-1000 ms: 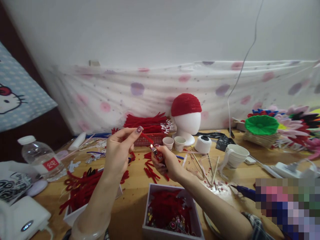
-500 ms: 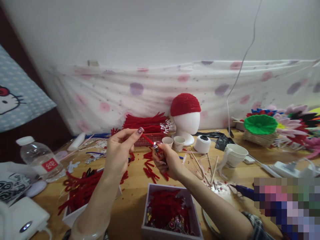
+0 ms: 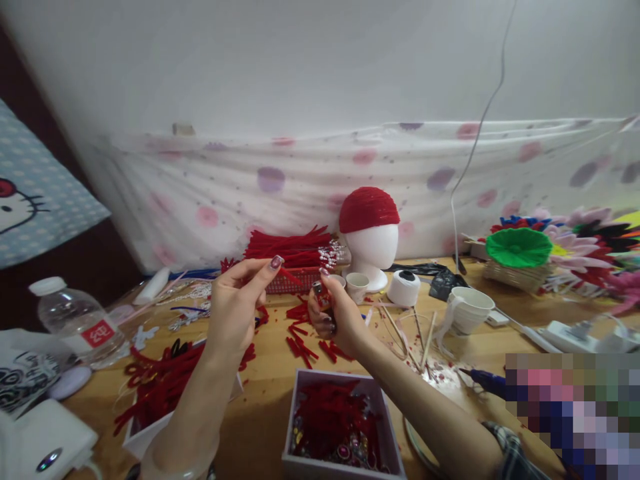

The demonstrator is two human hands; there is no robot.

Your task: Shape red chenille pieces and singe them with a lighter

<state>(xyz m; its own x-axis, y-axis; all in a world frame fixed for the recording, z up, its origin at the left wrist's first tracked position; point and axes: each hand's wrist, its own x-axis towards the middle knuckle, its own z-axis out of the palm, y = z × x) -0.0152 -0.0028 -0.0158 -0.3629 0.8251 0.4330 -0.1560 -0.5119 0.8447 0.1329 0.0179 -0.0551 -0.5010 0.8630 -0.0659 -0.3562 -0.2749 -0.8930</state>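
Between thumb and fingertips, my left hand [image 3: 245,293] pinches a short red fuzzy strip [image 3: 291,276], which points to the right. My right hand [image 3: 337,310] is wrapped round a lighter [image 3: 320,293], its thumb raised above the top; no flame shows. A small gap separates the strip from the lighter. Short cut red pieces [image 3: 300,347] lie on the wooden table below the hands. Behind them, a red basket [image 3: 285,283] holds long red stems [image 3: 290,248] with white beads at their right ends.
A white foam head [image 3: 373,247] with a red cap stands behind cups [image 3: 358,287] and a thread spool [image 3: 403,288]. Nearer are a white box [image 3: 345,470] of red pieces, another box [image 3: 145,427] at left, a bottle [image 3: 77,320] and a mug [image 3: 469,310].
The flame at the lighter has gone out. My right hand has drawn slightly right, away from the strip, and its thumb has lifted. My left hand has shifted slightly left.
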